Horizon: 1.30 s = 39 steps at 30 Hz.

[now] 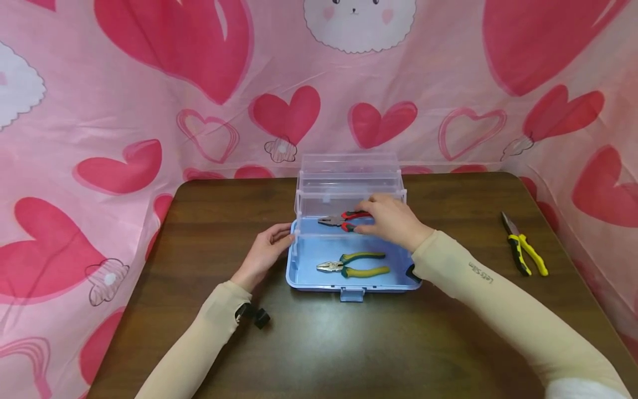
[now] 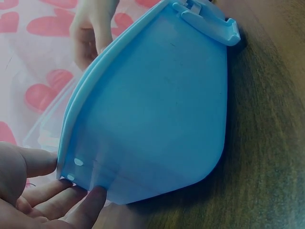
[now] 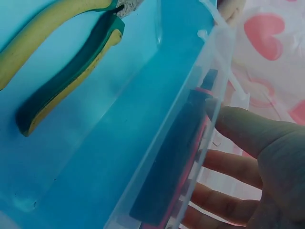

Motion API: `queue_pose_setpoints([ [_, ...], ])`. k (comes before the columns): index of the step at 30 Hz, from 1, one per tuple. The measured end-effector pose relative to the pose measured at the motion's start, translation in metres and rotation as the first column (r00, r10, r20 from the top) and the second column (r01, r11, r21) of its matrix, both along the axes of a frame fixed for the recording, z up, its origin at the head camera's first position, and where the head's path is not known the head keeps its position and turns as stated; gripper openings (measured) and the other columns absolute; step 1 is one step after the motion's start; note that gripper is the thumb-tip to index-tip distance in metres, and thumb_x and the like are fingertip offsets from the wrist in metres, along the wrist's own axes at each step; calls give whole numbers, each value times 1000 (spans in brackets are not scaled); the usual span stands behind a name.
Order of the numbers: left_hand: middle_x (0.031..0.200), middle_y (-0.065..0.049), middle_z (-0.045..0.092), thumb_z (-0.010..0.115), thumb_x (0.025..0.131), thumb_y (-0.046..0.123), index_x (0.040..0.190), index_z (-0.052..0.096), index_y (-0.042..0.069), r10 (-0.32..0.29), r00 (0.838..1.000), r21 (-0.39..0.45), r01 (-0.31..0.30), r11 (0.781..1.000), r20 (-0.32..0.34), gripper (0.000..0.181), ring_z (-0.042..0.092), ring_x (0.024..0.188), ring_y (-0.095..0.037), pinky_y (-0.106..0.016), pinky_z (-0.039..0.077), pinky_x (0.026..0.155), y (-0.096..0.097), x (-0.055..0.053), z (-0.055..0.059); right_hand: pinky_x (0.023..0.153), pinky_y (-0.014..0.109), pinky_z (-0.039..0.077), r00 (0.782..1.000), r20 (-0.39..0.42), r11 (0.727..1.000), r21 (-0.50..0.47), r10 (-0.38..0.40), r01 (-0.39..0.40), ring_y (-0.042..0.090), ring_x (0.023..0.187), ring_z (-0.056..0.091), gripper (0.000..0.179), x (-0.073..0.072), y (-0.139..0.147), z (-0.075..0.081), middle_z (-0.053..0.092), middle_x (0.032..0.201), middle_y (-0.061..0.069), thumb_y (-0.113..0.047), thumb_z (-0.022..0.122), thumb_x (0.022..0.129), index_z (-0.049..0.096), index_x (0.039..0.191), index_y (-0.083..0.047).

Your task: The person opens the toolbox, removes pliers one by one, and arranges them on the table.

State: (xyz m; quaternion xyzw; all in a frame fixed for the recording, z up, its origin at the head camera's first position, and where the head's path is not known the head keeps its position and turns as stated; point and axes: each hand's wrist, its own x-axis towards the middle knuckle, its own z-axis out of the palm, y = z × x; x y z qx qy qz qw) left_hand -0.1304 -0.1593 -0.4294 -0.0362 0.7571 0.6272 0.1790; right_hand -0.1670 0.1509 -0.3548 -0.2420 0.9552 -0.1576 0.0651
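My left hand [image 1: 269,252] grips the back left corner of a blue toolbox [image 1: 304,287]; in the left wrist view its thumb lies at the rim and its fingers against the outer wall. My right hand [image 1: 396,221] holds red-and-black pliers [image 1: 349,227] by the handles at the clear tray [image 1: 324,206]; their metal jaws point left. The right wrist view shows a dark handle [image 3: 167,162] through the tray wall, with thumb and fingers on either side. Green-and-yellow pliers [image 1: 366,271] lie in the bottom of the toolbox, jaws to the left.
The toolbox's clear stepped lid section [image 1: 349,166] stands up at the back, near the heart-patterned cloth [image 1: 299,50]. A latch [image 1: 351,295] hangs at the front. Yellow-and-black needle-nose pliers [image 1: 518,244] lie on the wooden table [image 1: 239,354] at the right.
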Motion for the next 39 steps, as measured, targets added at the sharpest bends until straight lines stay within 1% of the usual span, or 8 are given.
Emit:
queue_pose_setpoints([
  [8, 143, -17, 62, 64, 105, 22, 146, 56, 6, -3, 1000, 3, 3, 1000, 1, 45, 62, 129, -34, -45, 50, 109, 0, 0, 2, 74, 41, 57, 1000, 29, 999, 47, 3, -5, 26, 89, 62, 57, -3, -6, -1, 65, 106, 12, -36, 89, 84, 71, 130, -9],
  [12, 143, -17, 63, 63, 105, 22, 146, 56, 7, -4, 1000, 5, 4, 1000, 4, 44, 63, 128, -33, -44, 50, 109, 0, 0, 2, 72, 40, 57, 999, 6, 996, 75, 38, -38, 26, 89, 62, 56, -5, -8, -2, 66, 104, 12, -35, 89, 84, 72, 130, -9],
  [17, 145, -17, 61, 63, 106, 21, 147, 55, 7, -11, 1000, 6, 11, 1000, 11, 44, 61, 131, -34, -45, 49, 110, -1, 0, 2, 71, 41, 59, 997, -17, 995, 70, 70, -69, 27, 90, 63, 55, -7, -8, -4, 67, 105, 12, -34, 89, 83, 73, 130, -10],
  [21, 145, -17, 61, 63, 106, 21, 147, 55, 7, -14, 1000, 6, 14, 1000, 11, 45, 60, 131, -34, -45, 49, 110, -1, 0, 3, 72, 44, 61, 997, -23, 996, 61, 69, -68, 29, 94, 66, 54, -7, -8, -4, 69, 110, 12, -35, 88, 85, 73, 130, -10],
  [24, 145, -17, 61, 63, 106, 21, 147, 55, 8, -14, 1000, 4, 14, 1000, 10, 45, 60, 131, -33, -44, 49, 110, -1, 0, 3, 79, 47, 62, 998, -17, 997, 50, 62, -62, 30, 100, 68, 54, -7, -8, -5, 71, 115, 12, -35, 88, 85, 74, 130, -9],
  [28, 145, -17, 61, 62, 106, 22, 148, 54, 7, -13, 1000, 4, 13, 1000, 8, 45, 60, 131, -34, -45, 49, 110, -1, 0, 2, 82, 49, 62, 998, -15, 997, 57, 57, -56, 30, 100, 68, 52, -6, -10, -5, 72, 116, 11, -34, 87, 87, 73, 129, -8],
  [35, 144, -17, 62, 64, 105, 23, 146, 56, 8, -3, 1000, -3, 3, 1000, -2, 44, 62, 130, -33, -45, 49, 110, 1, 2, 1, 74, 46, 61, 998, -42, 996, 72, 54, -51, 27, 93, 68, 49, -7, -10, -6, 73, 114, 9, -35, 86, 87, 73, 126, -8],
  [39, 144, -17, 62, 64, 105, 23, 146, 56, 8, 0, 1000, -9, 0, 1000, -5, 44, 62, 130, -34, -46, 49, 110, 2, 2, 0, 76, 46, 61, 998, -44, 997, 62, 47, -44, 28, 97, 68, 53, -6, -8, -7, 73, 118, 10, -36, 87, 85, 73, 127, -8],
])
